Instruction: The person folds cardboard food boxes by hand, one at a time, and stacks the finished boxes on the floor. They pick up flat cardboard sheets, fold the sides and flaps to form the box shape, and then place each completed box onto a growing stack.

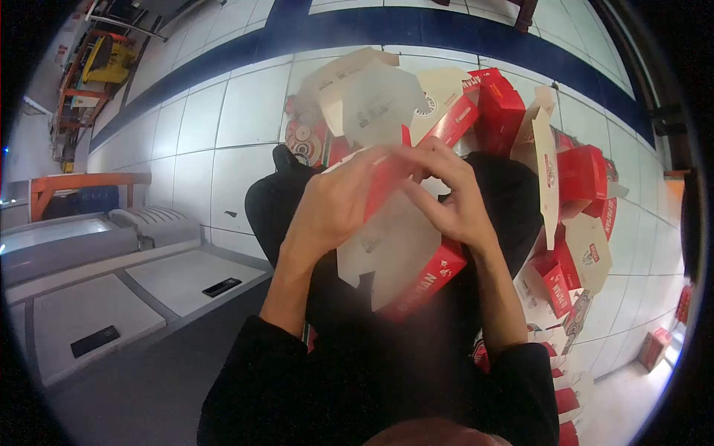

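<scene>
A partly folded red-and-white cardboard food box [428, 288] is held over my lap, its pale inside facing up. My left hand [336, 195] is closed on the box's red far-side panel, its fingers reaching toward the top edge. Opposite it, my right hand [451, 192] pinches the same edge with bent fingers and thumb. The fingertips of both hands meet there and partly hide the fold. Just beyond the hands lies a pale, unfolded box flap [381, 100]. Beside it stands a red box [500, 111].
More red-and-white boxes [582, 175] lie piled to the right on the white tiled floor [249, 111]. At left is a grey-framed chest with white lids [197, 282] and dark handles. An orange wooden frame [89, 180] stands behind it. A dark blue stripe [372, 28] crosses the floor.
</scene>
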A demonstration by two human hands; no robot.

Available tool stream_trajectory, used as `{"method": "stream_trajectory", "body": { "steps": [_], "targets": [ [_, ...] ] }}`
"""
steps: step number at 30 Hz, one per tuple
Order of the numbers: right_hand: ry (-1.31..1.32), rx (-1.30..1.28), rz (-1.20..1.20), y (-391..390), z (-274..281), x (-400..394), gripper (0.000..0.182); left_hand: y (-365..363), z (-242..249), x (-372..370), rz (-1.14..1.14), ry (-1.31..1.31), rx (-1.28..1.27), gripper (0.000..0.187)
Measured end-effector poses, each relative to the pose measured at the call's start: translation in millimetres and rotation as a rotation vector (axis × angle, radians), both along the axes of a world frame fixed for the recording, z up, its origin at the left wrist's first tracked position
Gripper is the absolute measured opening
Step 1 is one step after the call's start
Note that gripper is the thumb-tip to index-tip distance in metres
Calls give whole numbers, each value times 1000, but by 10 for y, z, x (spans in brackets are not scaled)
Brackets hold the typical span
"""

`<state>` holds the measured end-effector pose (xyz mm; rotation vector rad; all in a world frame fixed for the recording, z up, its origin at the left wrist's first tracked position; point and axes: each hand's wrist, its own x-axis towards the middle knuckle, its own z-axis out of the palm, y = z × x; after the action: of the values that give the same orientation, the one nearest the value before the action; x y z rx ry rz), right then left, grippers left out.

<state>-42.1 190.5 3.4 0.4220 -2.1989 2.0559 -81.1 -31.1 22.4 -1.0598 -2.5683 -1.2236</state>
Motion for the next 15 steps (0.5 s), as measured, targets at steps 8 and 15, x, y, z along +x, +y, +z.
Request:
{"method": "stream_trajectory", "body": {
  "steps": [8,15],
  "targets": [
    [-160,-73,48,39,-284,-180,41,-124,162,-25,153,-345,72,11],
    [-134,-92,139,0,-301,-279,35,-160,35,-211,252,-185,57,11]
  ]
}}
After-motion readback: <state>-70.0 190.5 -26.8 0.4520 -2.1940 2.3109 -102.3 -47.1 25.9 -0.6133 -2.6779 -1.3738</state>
